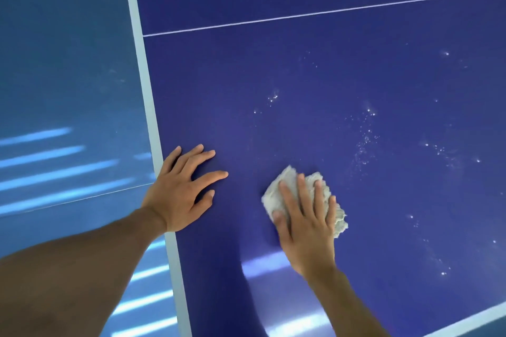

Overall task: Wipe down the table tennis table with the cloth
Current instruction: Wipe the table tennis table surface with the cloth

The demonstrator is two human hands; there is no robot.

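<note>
The dark blue table tennis table [315, 76] fills most of the head view. Its pale left edge band [149, 117] runs from top to bottom, and a thin white centre line [323, 12] crosses near the top. My right hand [304, 224] lies flat with straight fingers on a crumpled off-white cloth [323, 189] and presses it onto the surface. My left hand [182, 189] rests flat beside the left edge, fingers spread, holding nothing. Small white droplets or specks [365, 137] lie scattered over the surface to the right of the cloth.
Left of the table edge lies a lighter blue floor [68, 63] with bright stripes of reflected light. A shiny smear [262, 265] shows on the table below my right hand. Another pale edge band [476, 320] runs along the lower right corner.
</note>
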